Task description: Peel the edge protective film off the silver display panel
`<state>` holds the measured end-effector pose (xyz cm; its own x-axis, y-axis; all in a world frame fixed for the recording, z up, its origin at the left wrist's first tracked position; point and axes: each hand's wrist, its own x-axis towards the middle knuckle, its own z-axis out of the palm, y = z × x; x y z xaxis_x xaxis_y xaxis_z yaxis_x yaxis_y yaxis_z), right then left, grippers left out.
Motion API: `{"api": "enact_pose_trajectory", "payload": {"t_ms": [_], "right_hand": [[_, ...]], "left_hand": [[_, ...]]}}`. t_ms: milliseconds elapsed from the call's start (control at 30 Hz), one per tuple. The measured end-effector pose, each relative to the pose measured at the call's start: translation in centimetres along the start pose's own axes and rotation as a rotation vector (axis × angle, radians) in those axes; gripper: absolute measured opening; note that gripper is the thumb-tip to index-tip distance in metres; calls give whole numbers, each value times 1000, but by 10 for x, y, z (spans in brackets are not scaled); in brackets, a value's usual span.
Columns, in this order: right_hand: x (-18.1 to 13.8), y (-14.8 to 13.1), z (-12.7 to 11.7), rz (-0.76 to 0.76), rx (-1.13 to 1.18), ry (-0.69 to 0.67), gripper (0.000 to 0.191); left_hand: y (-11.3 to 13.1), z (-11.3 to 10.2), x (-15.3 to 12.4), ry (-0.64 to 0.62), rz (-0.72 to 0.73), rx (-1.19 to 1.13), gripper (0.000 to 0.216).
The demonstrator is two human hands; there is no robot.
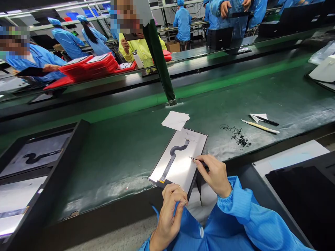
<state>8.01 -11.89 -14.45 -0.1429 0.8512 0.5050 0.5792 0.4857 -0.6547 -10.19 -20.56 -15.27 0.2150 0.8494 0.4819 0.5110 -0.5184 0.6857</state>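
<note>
A flat display panel (180, 167) with a silvery back lies tilted at the bench's near edge. A dark, S-bent flex cable (171, 164) runs along it to an orange-edged end near the lower left. My right hand (216, 176) is closed around dark, thin tweezers (195, 159), their tip over the panel's right half. At the panel's lower edge, my left hand (170, 211) is closed with thumb and fingertips pinched together; what they hold, if anything, is too small to make out. White paper sheets (176, 120) touch the panel's far end.
Black scraps (242, 139), a yellow-handled knife (260, 126) and a black pen-like tool (268, 121) lie to the right. Black trays (75, 139) with more panels stand at left. A green post (163, 66) rises from the bench (115, 150). Co-workers sit beyond, near red stacks (91, 68).
</note>
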Motion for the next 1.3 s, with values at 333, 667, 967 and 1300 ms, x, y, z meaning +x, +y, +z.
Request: {"api": "enact_pose_trajectory", "payload": {"t_ms": [333, 667, 967, 1300], "right_hand": [[0, 0, 0, 5, 4, 5, 26], [0, 0, 1, 29, -1, 7, 27], [0, -1, 0, 39, 10, -5, 27], [0, -2, 0, 106, 93, -12, 23]], "left_hand": [[-6, -1, -4, 0, -3, -41, 22], [-5, -5, 0, -14, 12, -41, 21], [-7, -6, -1, -16, 17, -103, 23], [-11, -11, -8, -15, -8, -197, 25]]}}
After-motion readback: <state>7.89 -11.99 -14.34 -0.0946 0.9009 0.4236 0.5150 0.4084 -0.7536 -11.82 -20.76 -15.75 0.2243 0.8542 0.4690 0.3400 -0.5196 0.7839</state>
